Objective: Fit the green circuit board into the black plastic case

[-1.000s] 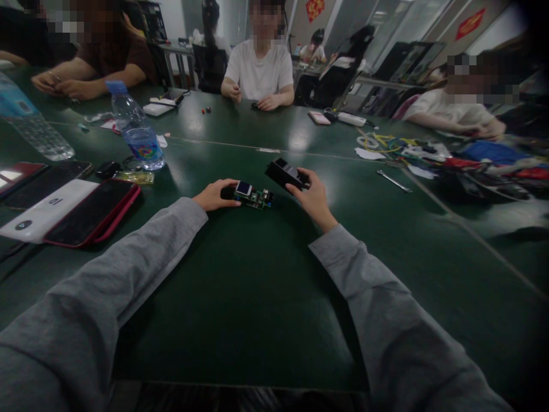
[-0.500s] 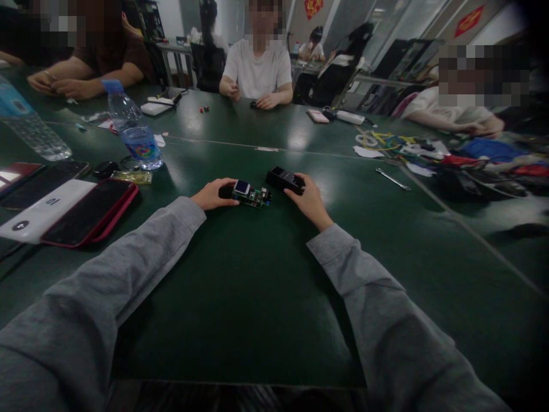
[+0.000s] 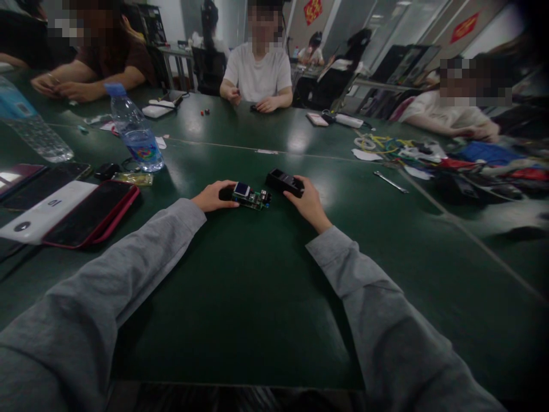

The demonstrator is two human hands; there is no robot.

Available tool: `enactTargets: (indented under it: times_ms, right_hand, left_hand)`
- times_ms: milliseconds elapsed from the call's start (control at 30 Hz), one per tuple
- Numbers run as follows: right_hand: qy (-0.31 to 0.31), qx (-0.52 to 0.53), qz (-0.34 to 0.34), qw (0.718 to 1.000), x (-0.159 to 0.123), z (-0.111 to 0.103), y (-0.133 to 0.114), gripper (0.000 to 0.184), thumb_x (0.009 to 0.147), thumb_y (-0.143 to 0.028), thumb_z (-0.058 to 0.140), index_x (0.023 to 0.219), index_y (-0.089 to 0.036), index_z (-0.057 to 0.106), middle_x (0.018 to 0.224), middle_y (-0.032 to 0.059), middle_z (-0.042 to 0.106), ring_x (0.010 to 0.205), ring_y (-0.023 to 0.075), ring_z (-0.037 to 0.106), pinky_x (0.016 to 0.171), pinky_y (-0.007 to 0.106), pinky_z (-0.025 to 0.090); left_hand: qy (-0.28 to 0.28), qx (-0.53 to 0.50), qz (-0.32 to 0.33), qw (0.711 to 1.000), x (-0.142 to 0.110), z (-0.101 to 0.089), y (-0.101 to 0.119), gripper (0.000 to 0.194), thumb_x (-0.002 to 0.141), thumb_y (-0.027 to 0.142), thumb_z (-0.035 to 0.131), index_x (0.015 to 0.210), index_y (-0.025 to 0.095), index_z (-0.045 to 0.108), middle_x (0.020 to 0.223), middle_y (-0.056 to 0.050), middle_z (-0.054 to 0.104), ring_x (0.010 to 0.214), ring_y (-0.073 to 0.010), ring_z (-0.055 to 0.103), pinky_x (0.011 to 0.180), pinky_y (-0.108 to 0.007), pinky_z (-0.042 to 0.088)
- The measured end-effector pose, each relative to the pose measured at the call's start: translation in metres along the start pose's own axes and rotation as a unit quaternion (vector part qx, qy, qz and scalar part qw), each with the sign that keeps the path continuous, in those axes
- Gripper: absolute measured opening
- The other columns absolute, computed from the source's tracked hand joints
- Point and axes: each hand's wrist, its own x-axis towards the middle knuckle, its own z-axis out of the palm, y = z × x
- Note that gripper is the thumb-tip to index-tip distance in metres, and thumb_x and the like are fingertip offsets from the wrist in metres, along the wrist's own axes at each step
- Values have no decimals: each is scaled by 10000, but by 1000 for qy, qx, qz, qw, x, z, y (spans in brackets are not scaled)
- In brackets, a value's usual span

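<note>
My left hand (image 3: 214,195) grips the left end of a green circuit board (image 3: 257,199), thumb on the near side and fingers on the far side. A small square screen (image 3: 242,189) sits on top of the board. To the right, my right hand (image 3: 306,197) is closed around the right end of a black plastic case (image 3: 283,181), which has a window-like opening in its upper face. Case and board are close together with a narrow gap between them. Whether the case rests on the table or hovers just above it, I cannot tell.
On the left are water bottles (image 3: 137,137), a phone (image 3: 92,212) and a white power bank (image 3: 47,209). A wrench (image 3: 390,182) lies right of my hands, before a heap of cables (image 3: 386,143). Other people sit around the green table (image 3: 240,297).
The black case has come down from a raised, tilted pose to a lower, flatter one with my right hand. My left hand and the circuit board have hardly moved.
</note>
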Motion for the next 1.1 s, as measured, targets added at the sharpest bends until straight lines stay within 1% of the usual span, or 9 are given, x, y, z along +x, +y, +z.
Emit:
enactTargets:
  times_ms: [167, 300, 400, 467, 533, 633, 800, 933, 1100]
  right_hand:
    - [5, 11, 2, 1000, -1, 0, -2, 565, 811, -319, 743, 1341, -188, 599, 1370, 182, 677, 1274, 367, 652, 1093, 605, 514]
    - [19, 25, 11, 999, -1, 0, -3, 556, 800, -333, 754, 1323, -209, 610, 1358, 166, 690, 1251, 362, 665, 1085, 618, 517]
    - [34, 56, 25, 998, 2, -2, -10, 576, 805, -375, 760, 1338, -221, 606, 1327, 149, 708, 1215, 344, 682, 1065, 595, 541]
    - [31, 86, 30, 995, 4, -3, -20, 593, 805, -393, 762, 1352, -228, 603, 1313, 141, 716, 1194, 334, 691, 1043, 575, 562]
    - [19, 117, 25, 993, 6, -5, -33, 603, 800, -405, 768, 1354, -228, 606, 1320, 138, 714, 1194, 330, 691, 1041, 560, 570]
    - [-7, 163, 4, 987, 4, -6, -55, 620, 794, -430, 777, 1354, -225, 608, 1336, 130, 705, 1212, 322, 684, 1053, 538, 575]
    - [-50, 186, -37, 980, -3, -5, -82, 617, 805, -438, 788, 1365, -247, 611, 1357, 114, 694, 1198, 318, 689, 1076, 555, 562]
    - [-98, 186, -46, 977, -9, -6, -93, 613, 834, -437, 779, 1394, -270, 595, 1345, 102, 700, 1217, 322, 680, 1092, 577, 548]
    - [-115, 192, -56, 973, -11, -6, -94, 587, 832, -420, 782, 1370, -261, 612, 1322, 108, 707, 1223, 325, 674, 1102, 584, 536]
  left_hand:
    - [-3, -5, 2, 1000, -1, -1, 2, 740, 781, 548, 788, 1428, 263, 569, 1456, -118, 611, 1367, -358, 560, 1164, -607, 406]
    - [-3, -5, -5, 1000, -2, -1, 1, 753, 774, 550, 792, 1427, 250, 565, 1465, -130, 604, 1364, -359, 566, 1154, -600, 424]
    - [-4, -1, -3, 1000, -1, -1, 2, 749, 777, 550, 786, 1430, 261, 562, 1475, -123, 602, 1371, -360, 564, 1150, -603, 429]
    - [-3, 5, -5, 1000, -1, -1, 2, 763, 773, 551, 783, 1437, 248, 561, 1476, -130, 603, 1373, -362, 562, 1156, -601, 425]
    - [-1, 11, -4, 1000, 0, 0, 2, 774, 766, 551, 783, 1439, 237, 564, 1467, -135, 610, 1366, -363, 568, 1161, -599, 421]
    - [6, 10, 9, 1000, 0, 1, 3, 755, 757, 542, 793, 1423, 258, 578, 1441, -119, 634, 1351, -351, 583, 1167, -589, 415]
    - [10, 8, -1, 1000, 0, 2, 2, 778, 757, 529, 796, 1434, 217, 573, 1452, -154, 624, 1362, -357, 581, 1170, -588, 416]
    - [26, -5, -6, 1000, 1, 3, 0, 778, 724, 536, 820, 1409, 245, 590, 1417, -128, 653, 1348, -358, 595, 1176, -590, 417]
    - [20, -9, -12, 1000, 1, 4, -1, 777, 722, 544, 823, 1400, 234, 602, 1401, -140, 662, 1327, -363, 610, 1157, -592, 440]
